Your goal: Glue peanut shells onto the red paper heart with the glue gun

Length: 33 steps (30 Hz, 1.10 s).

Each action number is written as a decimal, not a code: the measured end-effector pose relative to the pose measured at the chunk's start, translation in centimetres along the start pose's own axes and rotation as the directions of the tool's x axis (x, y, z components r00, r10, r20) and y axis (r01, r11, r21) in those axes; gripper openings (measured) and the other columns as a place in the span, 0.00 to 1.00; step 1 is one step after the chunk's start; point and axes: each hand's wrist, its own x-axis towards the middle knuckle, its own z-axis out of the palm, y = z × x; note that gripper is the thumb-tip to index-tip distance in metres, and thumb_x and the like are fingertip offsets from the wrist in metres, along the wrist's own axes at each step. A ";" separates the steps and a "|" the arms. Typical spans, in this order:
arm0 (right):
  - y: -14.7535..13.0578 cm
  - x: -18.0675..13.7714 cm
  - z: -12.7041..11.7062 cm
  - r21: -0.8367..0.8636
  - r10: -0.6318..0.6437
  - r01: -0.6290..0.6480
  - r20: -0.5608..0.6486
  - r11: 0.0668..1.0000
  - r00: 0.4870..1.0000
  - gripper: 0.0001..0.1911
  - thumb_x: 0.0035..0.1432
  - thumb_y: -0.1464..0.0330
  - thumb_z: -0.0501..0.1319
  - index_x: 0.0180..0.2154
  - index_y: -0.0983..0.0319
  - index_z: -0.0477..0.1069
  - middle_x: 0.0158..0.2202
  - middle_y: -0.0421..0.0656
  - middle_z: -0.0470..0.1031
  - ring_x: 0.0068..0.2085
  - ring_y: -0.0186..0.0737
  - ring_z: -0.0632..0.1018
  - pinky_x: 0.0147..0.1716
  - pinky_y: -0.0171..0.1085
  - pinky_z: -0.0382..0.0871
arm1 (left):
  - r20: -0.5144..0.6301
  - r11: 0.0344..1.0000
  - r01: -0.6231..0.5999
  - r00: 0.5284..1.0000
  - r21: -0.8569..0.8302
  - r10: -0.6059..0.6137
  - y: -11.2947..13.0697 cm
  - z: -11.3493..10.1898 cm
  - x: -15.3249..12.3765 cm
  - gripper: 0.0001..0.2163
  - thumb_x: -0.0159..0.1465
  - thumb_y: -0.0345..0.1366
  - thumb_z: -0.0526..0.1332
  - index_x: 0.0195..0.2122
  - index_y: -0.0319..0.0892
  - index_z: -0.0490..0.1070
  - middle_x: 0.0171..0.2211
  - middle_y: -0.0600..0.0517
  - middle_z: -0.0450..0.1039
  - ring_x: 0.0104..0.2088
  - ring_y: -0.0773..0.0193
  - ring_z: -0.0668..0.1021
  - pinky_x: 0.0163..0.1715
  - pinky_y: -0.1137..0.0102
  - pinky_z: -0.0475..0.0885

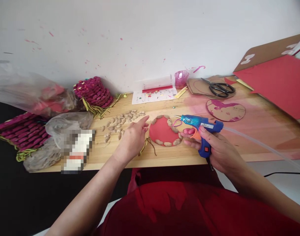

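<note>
- Glue gun (215, 126): smooth blue plastic, shiny metal nozzle (178, 116)
- Glue stick (257, 143): smooth, translucent, plastic-looking
- Peanuts (119, 125): rough, matt shells
- Red piece (160, 128): smooth, matt, paper-like face
- Bench (127, 162): smooth, grained wood
- Scissors (212, 84): metal blades, glossy black handles
- Bag (62, 126): thin, crinkled clear plastic
- Cup (181, 78): translucent pink plastic
- Board (265, 58): matt brown cardboard

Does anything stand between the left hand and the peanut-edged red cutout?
Nothing visible at the fingertips; lower down, loose yarn strands lie between the left hand and the red cutout's near-left edge.
</note>
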 end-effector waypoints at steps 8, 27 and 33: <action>-0.4 -1.7 -0.3 0.019 0.066 -0.067 0.028 0.998 0.997 0.16 0.57 0.54 0.72 0.42 0.57 0.81 0.43 0.45 0.83 0.50 0.51 0.83 0.46 0.45 0.83 | 0.133 0.999 0.003 0.991 -0.046 0.003 0.8 1.8 1.4 0.24 0.69 0.25 0.52 0.66 0.38 0.64 0.53 0.44 0.80 0.56 0.55 0.79 0.59 0.55 0.73; 0.6 -2.5 -0.8 0.056 0.175 -0.184 0.129 0.981 0.976 0.14 0.62 0.55 0.68 0.41 0.58 0.81 0.42 0.46 0.83 0.50 0.50 0.83 0.49 0.44 0.81 | 0.013 0.999 -0.046 0.999 0.023 0.046 -0.5 3.3 -0.2 0.16 0.62 0.22 0.60 0.45 0.45 0.81 0.43 0.49 0.81 0.47 0.53 0.79 0.52 0.57 0.75; 0.5 -2.7 -0.5 0.076 0.225 -0.232 0.100 0.970 0.969 0.13 0.63 0.56 0.68 0.40 0.59 0.80 0.40 0.46 0.82 0.49 0.50 0.83 0.50 0.45 0.81 | -0.060 0.988 -0.156 0.986 0.013 0.156 -1.1 3.0 -1.7 0.25 0.59 0.16 0.53 0.52 0.42 0.78 0.46 0.46 0.80 0.49 0.55 0.78 0.54 0.59 0.74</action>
